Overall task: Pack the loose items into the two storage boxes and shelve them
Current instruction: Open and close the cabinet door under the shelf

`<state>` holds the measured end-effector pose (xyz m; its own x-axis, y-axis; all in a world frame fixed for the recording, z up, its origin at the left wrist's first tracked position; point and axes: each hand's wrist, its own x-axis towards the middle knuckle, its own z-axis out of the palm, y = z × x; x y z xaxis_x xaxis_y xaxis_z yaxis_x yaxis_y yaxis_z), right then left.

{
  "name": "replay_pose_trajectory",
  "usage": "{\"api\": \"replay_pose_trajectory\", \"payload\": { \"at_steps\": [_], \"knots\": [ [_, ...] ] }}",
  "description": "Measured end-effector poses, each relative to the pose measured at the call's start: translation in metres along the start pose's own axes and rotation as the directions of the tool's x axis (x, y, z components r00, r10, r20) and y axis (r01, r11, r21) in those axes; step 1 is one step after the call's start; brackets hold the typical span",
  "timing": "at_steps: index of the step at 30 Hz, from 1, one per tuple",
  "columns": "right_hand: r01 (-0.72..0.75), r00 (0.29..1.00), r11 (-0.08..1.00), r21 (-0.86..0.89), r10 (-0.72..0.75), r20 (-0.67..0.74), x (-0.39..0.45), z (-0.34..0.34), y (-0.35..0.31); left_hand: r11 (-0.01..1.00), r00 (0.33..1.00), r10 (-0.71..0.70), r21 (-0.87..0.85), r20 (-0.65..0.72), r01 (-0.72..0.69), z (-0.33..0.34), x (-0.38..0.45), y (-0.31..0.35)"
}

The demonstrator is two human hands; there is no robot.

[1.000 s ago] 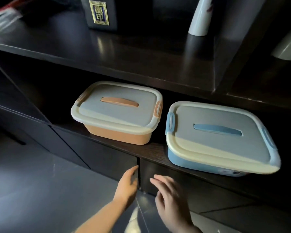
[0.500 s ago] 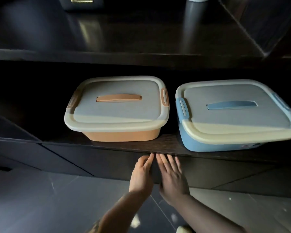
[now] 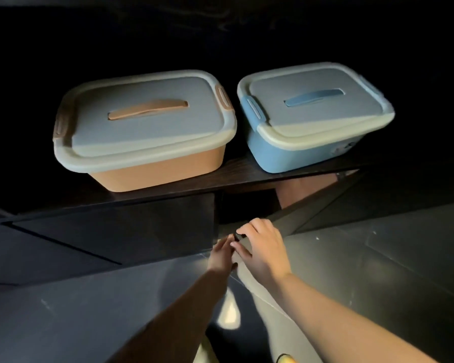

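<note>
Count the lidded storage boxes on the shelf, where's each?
2. The orange box sits on the left of the shelf, the blue box on the right, apart. Dark surroundings may hide others.

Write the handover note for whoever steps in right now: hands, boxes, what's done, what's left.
Left hand: fingers straight, at the edge of the cabinet door below the shelf, holding nothing.
Right hand: fingers curled over that door's edge, which stands ajar.
Orange box and blue box: side by side on the shelf, apart, lids on.
Done: both boxes closed and shelved.
Left: probably only the door; no loose items in view.
</note>
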<state>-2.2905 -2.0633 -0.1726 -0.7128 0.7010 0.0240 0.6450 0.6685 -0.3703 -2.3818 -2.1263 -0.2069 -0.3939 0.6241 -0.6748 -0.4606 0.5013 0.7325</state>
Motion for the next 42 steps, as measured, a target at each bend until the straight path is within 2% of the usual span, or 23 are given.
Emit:
{"api": "replay_pose_trajectory", "payload": {
  "at_steps": [5,9,15,21,25,28,30,34,36,39,40,42],
  "knots": [
    [-0.041,0.999,0.996,0.079,0.038,0.038,-0.063,-0.011,0.028,0.999,0.996,-0.03,0.035,0.082,0.027,0.025,-0.043,-0.046],
    [0.017,0.998,0.992,0.125,-0.024,0.058,-0.11,-0.031,0.055,0.996,0.994,-0.002,0.092,0.106,-0.008,0.057,-0.072,-0.075],
    [-0.01,0.997,0.997,0.081,0.004,0.082,-0.188,-0.065,0.104,0.967,0.975,0.006,0.248,0.222,-0.062,0.124,-0.119,-0.113],
    [-0.221,0.961,0.975,-0.027,0.222,0.167,-0.248,-0.103,0.166,0.89,0.927,0.0,0.423,0.375,-0.171,0.2,-0.148,-0.124],
    [-0.396,0.91,0.918,0.036,0.387,0.145,-0.267,-0.12,0.195,0.842,0.86,-0.015,0.471,0.511,-0.265,0.236,-0.156,-0.12],
    [-0.548,0.836,0.824,0.146,0.545,0.061,-0.272,-0.127,0.21,0.805,0.823,-0.012,0.494,0.568,-0.328,0.247,-0.156,-0.112],
    [-0.636,0.767,0.753,0.171,0.642,0.028,-0.27,-0.13,0.22,0.764,0.84,0.011,0.537,0.543,-0.358,0.244,-0.152,-0.105],
    [-0.75,0.661,0.659,0.05,0.747,0.067,-0.261,-0.132,0.235,0.705,0.865,0.12,0.571,0.488,-0.42,0.213,-0.141,-0.086],
    [-0.808,0.588,0.588,0.021,0.805,0.084,-0.251,-0.136,0.238,0.711,0.895,0.172,0.577,0.412,-0.402,0.19,-0.136,-0.07],
    [-0.857,0.497,0.501,-0.117,0.865,0.064,-0.228,-0.138,0.229,0.703,0.932,0.266,0.611,0.248,-0.363,0.142,-0.127,-0.038],
    [-0.849,0.51,0.509,-0.144,0.86,0.031,-0.215,-0.133,0.219,0.678,0.93,0.318,0.641,0.185,-0.359,0.122,-0.123,-0.027],
    [-0.772,0.63,0.628,-0.097,0.777,0.019,-0.183,-0.116,0.184,0.651,0.909,0.413,0.679,0.06,-0.34,0.079,-0.113,-0.006]
  ]
}}
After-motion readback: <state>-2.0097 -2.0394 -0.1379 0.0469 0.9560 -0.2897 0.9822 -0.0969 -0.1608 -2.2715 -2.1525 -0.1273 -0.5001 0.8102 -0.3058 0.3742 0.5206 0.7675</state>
